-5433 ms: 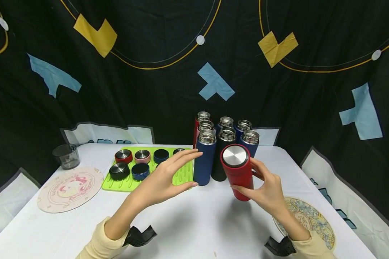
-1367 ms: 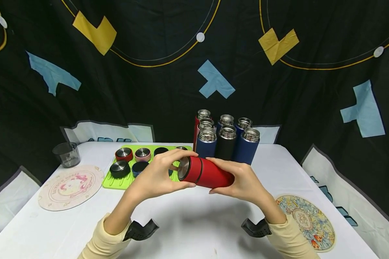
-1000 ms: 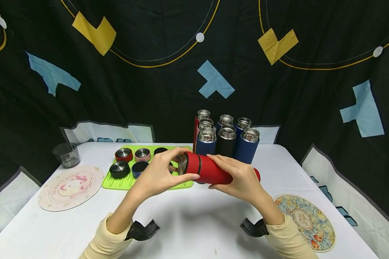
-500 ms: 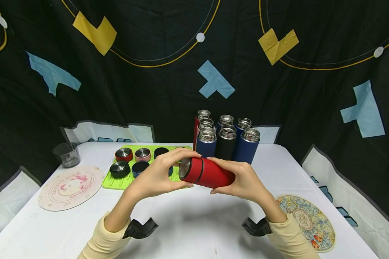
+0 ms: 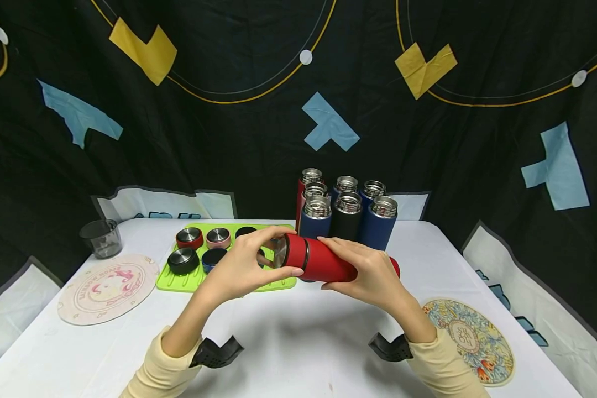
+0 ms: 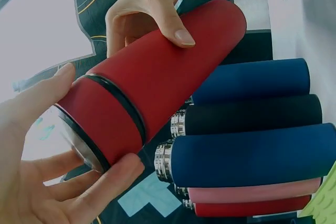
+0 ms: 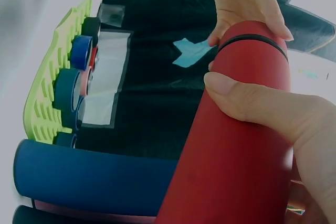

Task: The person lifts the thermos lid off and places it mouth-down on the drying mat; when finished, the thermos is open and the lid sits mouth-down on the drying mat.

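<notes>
A red thermos (image 5: 328, 262) is held in the air over the table, lying nearly sideways with its lid to the left. My right hand (image 5: 365, 271) grips its body, thumb below and fingers over the top. At the other end, my left hand (image 5: 246, 265) pinches the red lid (image 6: 105, 121) between thumb and fingers; the lid has a silver top. A black ring (image 6: 118, 100) runs between lid and body. The base shows past my right hand. In the right wrist view, my left fingers partly cover the lid.
Several lidless thermoses (image 5: 347, 218) stand upright behind my hands. A green mat (image 5: 171, 281) with several lids, including a red lid (image 5: 189, 237), lies back left. A clear cup (image 5: 101, 239), a pink round mat (image 5: 108, 290) and a patterned round mat (image 5: 470, 341) are also on the table.
Earlier the red thermos was near upright in my right hand, my left hand apart. It was then laid sideways and my left hand took the lid. Since half a second ago its angle has shifted.
</notes>
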`<state>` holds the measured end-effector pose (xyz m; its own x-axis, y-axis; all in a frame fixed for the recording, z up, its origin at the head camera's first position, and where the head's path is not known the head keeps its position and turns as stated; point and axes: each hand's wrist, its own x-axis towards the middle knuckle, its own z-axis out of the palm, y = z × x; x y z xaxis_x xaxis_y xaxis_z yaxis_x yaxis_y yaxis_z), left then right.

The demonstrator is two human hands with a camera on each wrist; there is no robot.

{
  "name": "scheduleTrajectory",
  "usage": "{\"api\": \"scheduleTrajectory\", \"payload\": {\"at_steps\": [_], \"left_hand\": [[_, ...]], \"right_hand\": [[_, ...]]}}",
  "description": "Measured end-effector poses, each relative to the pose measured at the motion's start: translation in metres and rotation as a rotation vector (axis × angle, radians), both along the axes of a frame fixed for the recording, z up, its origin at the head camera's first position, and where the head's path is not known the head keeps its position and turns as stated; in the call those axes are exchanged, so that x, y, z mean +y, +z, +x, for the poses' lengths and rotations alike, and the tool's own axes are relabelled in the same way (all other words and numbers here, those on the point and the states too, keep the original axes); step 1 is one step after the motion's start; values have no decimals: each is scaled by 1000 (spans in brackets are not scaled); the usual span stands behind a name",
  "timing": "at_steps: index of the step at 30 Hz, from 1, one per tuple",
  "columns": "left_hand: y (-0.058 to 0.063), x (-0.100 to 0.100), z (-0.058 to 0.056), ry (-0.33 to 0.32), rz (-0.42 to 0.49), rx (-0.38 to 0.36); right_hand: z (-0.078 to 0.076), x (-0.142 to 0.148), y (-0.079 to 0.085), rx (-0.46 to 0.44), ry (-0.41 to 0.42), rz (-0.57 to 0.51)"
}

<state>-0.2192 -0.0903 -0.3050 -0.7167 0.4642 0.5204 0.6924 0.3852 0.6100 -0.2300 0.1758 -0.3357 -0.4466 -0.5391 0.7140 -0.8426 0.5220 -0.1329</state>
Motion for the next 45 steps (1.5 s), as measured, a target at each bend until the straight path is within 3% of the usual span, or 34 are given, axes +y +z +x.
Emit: {"api": "scheduleTrajectory", "payload": {"at_steps": [4,10,14,19,27,30,34,40,45], "left_hand": [[0,-1,-1,-25,-32,-5],[1,-5,-1,-160,-69,103],[1,-5,-1,-208,-58,140],[1,-5,-2,-165,-37,105],[0,-3,-3,-7,4,-22],[0,-2,-2,13,3,-55],[0,-4,-3,-51,-39,-11],[0,-7,-6,-194,-71,63],[0,-8,-7,-228,-52,93]], "right_hand": [[1,2,1,-35,-2,6],[1,8,4,-222,83,-29],[0,9,5,-276,115,-34],[0,7,4,-234,95,-26],[1,2,2,-41,-18,21],[2,2,2,-15,-40,26],[2,4,2,-58,-20,21],[0,8,3,-212,63,-1],[-1,9,2,-274,89,-20]]}}
